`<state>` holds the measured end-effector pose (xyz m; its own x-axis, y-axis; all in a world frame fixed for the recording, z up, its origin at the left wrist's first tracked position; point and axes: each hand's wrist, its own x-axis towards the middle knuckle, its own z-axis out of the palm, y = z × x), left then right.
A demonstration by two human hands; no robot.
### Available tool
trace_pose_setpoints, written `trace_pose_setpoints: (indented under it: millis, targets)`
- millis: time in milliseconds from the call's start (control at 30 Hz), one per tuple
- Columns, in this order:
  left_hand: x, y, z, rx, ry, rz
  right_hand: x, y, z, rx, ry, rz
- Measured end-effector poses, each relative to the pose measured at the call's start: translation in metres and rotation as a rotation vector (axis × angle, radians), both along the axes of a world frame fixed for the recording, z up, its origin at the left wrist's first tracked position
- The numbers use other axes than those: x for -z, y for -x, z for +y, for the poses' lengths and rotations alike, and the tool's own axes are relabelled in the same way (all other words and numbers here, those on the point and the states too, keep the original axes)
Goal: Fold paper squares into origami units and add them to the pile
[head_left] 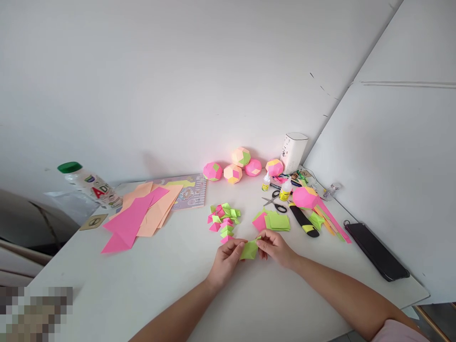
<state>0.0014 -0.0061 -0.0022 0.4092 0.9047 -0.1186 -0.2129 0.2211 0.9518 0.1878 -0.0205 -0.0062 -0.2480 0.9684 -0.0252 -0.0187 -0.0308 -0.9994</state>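
Observation:
Between my two hands is a small green paper piece point(249, 251) with fold creases. My left hand point(227, 260) pinches its left edge between thumb and fingers. At its upper right corner, my right hand point(277, 248) also pinches the paper. Just beyond my left hand lies a pile of folded pink and green paper units point(224, 219). Past my right hand are green paper squares point(278, 222) in a small stack, with a pink paper square point(260, 222) beside them.
Finished-looking paper balls point(232, 174) line the wall. To the right are scissors point(275, 203), glue bottles point(285, 191), a box cutter point(303, 219) and a black phone point(376, 251). Pink sheets point(131, 223), a patterned notebook point(194, 192) and a green-capped bottle point(90, 186) stand left.

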Motion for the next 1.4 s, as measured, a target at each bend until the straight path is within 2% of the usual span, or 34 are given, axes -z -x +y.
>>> trace_pose_setpoints:
  millis: [333,467,600,700,867,1167,1400]
  targets:
    - [-0.001,-0.001,0.002,-0.044,-0.008,-0.027,-0.002,0.000,0.000,0.001,0.006,-0.006]
    - [0.001,0.001,0.002,0.031,-0.018,-0.053,-0.003,0.000,-0.001,-0.018,-0.014,-0.041]
    - [0.002,0.003,0.000,0.138,-0.117,0.045,-0.005,-0.001,-0.002,-0.058,-0.019,-0.093]
    - [-0.001,0.005,-0.001,0.214,-0.203,0.081,-0.005,-0.001,-0.002,-0.061,-0.049,-0.159]
    - [-0.007,0.006,0.000,0.287,-0.308,0.016,-0.003,-0.001,-0.003,-0.086,-0.090,-0.193]
    - [-0.001,0.003,0.002,0.239,-0.334,0.020,-0.005,0.001,-0.003,-0.113,-0.092,-0.201]
    - [0.003,0.002,0.003,0.131,-0.321,0.016,-0.007,0.002,-0.002,-0.127,-0.248,-0.265]
